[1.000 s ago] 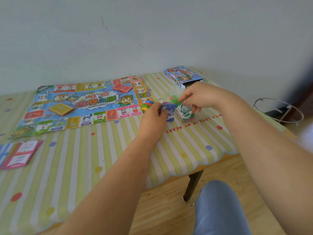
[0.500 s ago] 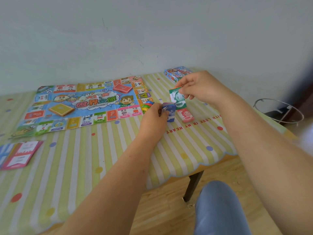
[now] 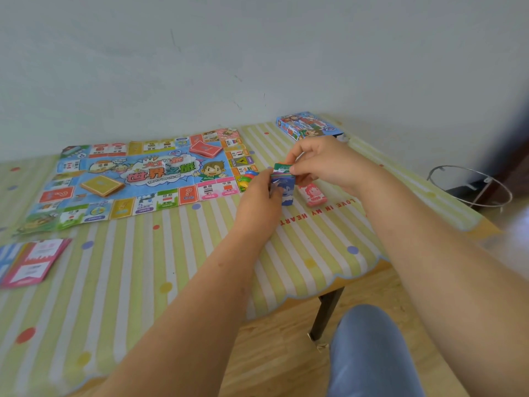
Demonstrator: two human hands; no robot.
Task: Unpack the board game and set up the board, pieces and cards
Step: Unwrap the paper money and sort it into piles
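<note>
The paper game board [image 3: 137, 181] lies unfolded on the table, with a red card stack [image 3: 205, 149] and a yellow card stack [image 3: 101, 185] on it. My left hand [image 3: 260, 200] holds a blue stack of play money [image 3: 286, 190] upright, just right of the board. My right hand [image 3: 323, 161] pinches a green money stack [image 3: 283, 169] and holds it flat on top of the blue one. A pink money stack [image 3: 312, 194] lies on the cloth beside them. Coloured pawns [image 3: 248, 177] sit at the board's right edge.
The open game box [image 3: 307, 126] lies at the table's far right corner. Pink and blue cards [image 3: 31, 260] lie at the left edge. A metal wire ring stand [image 3: 472, 186] is on the floor to the right. My knee [image 3: 369, 351] is below the table's front edge.
My right hand lifted the green money stack off the pink one, then brought it down left onto the top of the blue stack in my left hand.
</note>
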